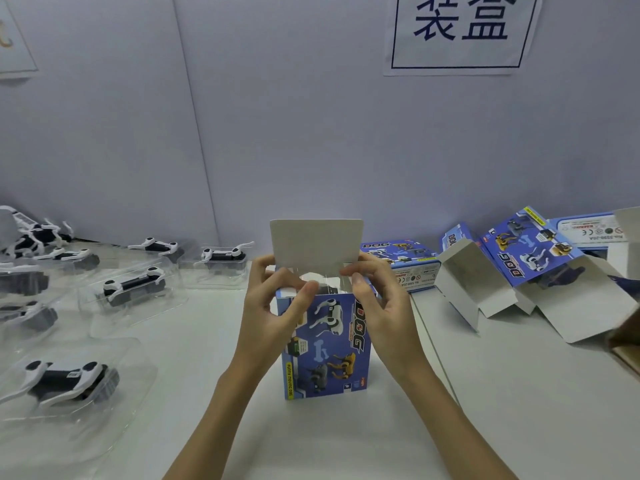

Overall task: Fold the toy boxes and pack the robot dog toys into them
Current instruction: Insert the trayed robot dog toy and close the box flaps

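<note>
One head-worn camera looks forward and down, close over the white table [194, 341], facing the wall [277, 133].

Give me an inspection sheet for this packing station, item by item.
Surface: white table, a seam running down its right part.
Job's things: blue box upright at centre, top flap raised; robot dogs in clear trays along the left; closed box behind; unfolded boxes at right.
Clutter: nothing seen.
Hands: left hand and right hand pinch the small flaps at the box's open top.
Cables: nothing seen.
Surroundings: pale wall; printed sign upper right; brown item at the right edge, cannot tell what.
</note>
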`<state>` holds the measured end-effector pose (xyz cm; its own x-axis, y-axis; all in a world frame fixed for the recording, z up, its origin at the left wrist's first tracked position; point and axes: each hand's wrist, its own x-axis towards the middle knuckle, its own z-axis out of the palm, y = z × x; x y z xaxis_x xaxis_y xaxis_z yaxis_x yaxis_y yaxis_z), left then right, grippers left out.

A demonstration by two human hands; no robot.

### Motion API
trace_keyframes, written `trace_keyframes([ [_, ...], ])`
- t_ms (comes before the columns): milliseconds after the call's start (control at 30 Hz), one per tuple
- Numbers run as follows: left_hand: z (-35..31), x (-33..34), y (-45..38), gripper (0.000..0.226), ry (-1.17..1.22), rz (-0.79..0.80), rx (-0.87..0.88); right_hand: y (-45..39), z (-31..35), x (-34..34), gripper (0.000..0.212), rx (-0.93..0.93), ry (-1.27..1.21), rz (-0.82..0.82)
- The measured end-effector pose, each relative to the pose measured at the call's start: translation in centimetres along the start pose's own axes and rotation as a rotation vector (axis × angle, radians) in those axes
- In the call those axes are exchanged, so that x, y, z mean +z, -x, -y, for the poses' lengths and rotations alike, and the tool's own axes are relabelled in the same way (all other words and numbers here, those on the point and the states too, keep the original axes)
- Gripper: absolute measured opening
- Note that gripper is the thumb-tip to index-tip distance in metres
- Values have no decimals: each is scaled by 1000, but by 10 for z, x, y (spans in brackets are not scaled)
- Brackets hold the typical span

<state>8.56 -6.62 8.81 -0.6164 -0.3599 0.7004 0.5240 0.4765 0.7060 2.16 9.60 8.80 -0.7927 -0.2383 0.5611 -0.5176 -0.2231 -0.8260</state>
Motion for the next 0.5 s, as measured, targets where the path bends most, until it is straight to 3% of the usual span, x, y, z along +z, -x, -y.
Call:
trace_keyframes([
  [67,-1,0,0,22,4,-9,25,0,1,0,19,10,-64,-3],
  [233,-3,-5,4,4,233,52,-99,-2,4,-2,52,-12,-112,6],
  [400,-7,-9,6,25,441,91,-151,-1,-1,-4,30,-30,-79,34],
  [500,-4,-12,6,39,496,134,-152,1,-1,-7,28,-11,-148,80],
])
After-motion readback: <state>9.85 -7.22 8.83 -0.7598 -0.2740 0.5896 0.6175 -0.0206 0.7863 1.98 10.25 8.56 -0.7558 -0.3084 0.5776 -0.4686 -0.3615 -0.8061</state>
